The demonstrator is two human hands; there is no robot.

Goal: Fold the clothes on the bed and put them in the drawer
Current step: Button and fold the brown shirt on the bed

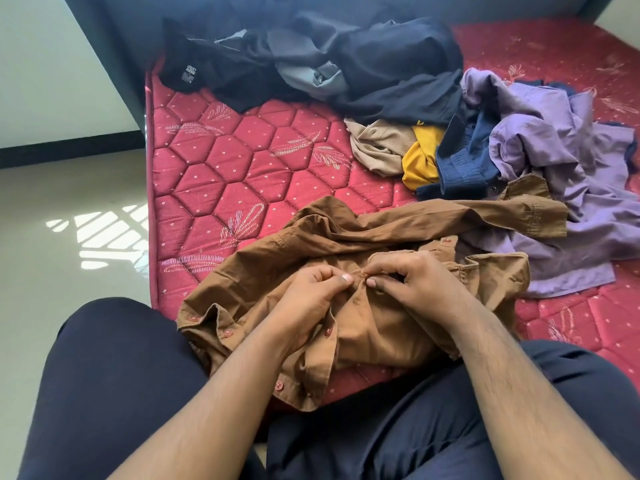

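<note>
Red quilted mattress [221,161] fills the view, pale floor [69,209] to its left. Brown shirt [363,244] lies crumpled at the near edge, against my knees. My left hand [308,296] and right hand [419,282] both pinch its fabric at one spot, fingertips almost meeting. Unfolded clothes: purple shirt [554,161] touching its sleeve, dark pile [346,60] farther back.
</note>
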